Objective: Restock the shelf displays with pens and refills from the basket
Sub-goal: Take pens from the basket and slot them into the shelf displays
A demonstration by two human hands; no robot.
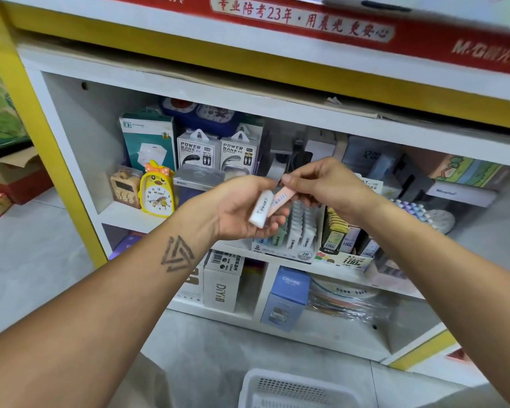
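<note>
Head view: both hands meet at the centre, in front of a white shelf point(147, 219) with yellow trim. The left hand point(242, 210) lies palm-up, its grip curled round a white tube point(261, 209) that slants from 1 o'clock down to 7 o'clock across the fingers. Just beside it, touching at 3 o'clock, is a pink tube point(280, 201) with a barcode label; the right hand point(324, 184) pinches its upper end between thumb and fingertips, so that grip is narrow and closed on the tube. The pink tube's lower end rests against the left palm. Directly behind the hands, at 5 o'clock from them, stands a refill display point(299, 228) of upright packs, with a second box of darker packs point(340, 237) at its 3 o'clock. At 9 o'clock from the hands sits a yellow clock point(156, 192); power-bank boxes point(218, 154) stand at 11 o'clock. The white basket point(295, 390) is on the floor at 6 o'clock, at the bottom edge; its contents cannot be told
</note>
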